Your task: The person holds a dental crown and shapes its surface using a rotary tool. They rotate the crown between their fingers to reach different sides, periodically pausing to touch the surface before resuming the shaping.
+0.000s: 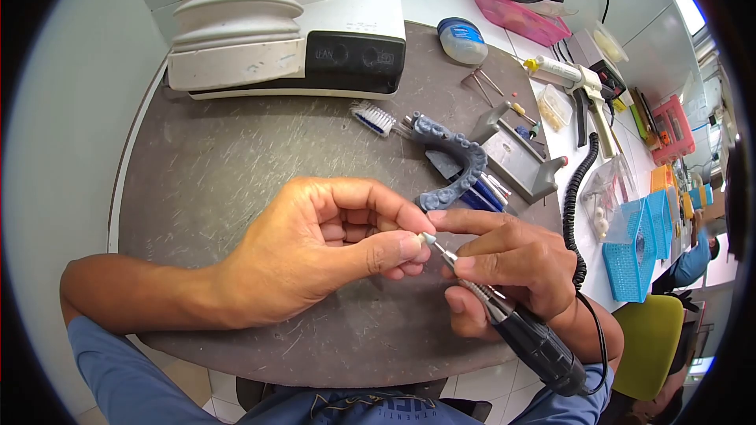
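Note:
Pinched between the thumb and index finger of my left hand [323, 248] is a small whitish piece [421, 238] that looks like a dental crown; my fingers hide most of it. My right hand [516, 260] grips a black and silver rotary handpiece [542, 348] like a pen. Its pale tip [428, 238] is at the small piece, apparently touching it. The right index finger stretches toward the left fingertips. Just beyond both hands lies a grey dental arch model [470, 159], resting partly over blue pens or tools [482, 197].
A white ribbed-hose machine [354, 8] fills the back left. Around the model are a brush [373, 117], a grey metal stand [516, 149] and a lidded jar [462, 41]. A coiled cord [573, 205] runs along the right near blue baskets [630, 260]. Another person [693, 260] sits far right.

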Tool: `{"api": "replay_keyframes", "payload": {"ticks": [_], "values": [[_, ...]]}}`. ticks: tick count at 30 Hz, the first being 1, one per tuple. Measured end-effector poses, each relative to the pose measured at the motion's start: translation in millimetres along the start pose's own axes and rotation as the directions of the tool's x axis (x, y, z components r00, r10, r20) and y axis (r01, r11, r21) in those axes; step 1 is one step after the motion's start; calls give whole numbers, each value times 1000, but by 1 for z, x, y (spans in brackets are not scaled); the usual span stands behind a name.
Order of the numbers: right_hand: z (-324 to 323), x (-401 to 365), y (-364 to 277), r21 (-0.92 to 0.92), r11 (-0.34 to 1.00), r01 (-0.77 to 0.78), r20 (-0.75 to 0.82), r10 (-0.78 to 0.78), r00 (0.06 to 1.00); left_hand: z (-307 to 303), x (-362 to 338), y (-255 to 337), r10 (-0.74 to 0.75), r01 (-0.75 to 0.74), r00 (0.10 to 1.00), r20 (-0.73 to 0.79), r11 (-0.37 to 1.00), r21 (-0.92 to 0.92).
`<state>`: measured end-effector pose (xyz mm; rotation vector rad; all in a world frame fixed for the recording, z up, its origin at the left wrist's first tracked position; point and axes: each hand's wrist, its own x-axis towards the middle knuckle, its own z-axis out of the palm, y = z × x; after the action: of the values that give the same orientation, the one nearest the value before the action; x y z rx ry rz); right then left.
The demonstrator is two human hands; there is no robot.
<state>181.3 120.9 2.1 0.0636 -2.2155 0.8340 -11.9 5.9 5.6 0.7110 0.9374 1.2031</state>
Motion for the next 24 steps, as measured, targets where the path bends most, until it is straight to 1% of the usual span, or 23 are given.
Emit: {"api": "replay_keyframes", "payload": {"ticks": [2, 9, 12, 15, 17, 24], "values": [[0, 2, -1, 29, 1000, 4, 2, -4, 1000, 0, 0, 0, -3, 3, 1000, 2, 1000, 6], [0, 1, -1, 5, 1000, -1, -3, 1, 1000, 1, 0, 0, -4, 4, 1000, -3, 1000, -13], [0, 2, 0, 27, 999, 20, 25, -21, 999, 1, 0, 0, -3, 3, 1000, -8, 1000, -12], [1, 1, 1, -10, 1000, 21, -15, -21, 1000, 1, 0, 0, -11, 11, 1000, -8, 1000, -2], [1, 2, 0, 19, 999, 27, 9, -28, 1000, 1, 0, 1, -14, 14, 1000, -11, 1000, 7], [0, 1, 0, 5, 1000, 16, 15, -16, 1000, 0, 1, 0, -12, 12, 1000, 0, 1000, 1]]}}
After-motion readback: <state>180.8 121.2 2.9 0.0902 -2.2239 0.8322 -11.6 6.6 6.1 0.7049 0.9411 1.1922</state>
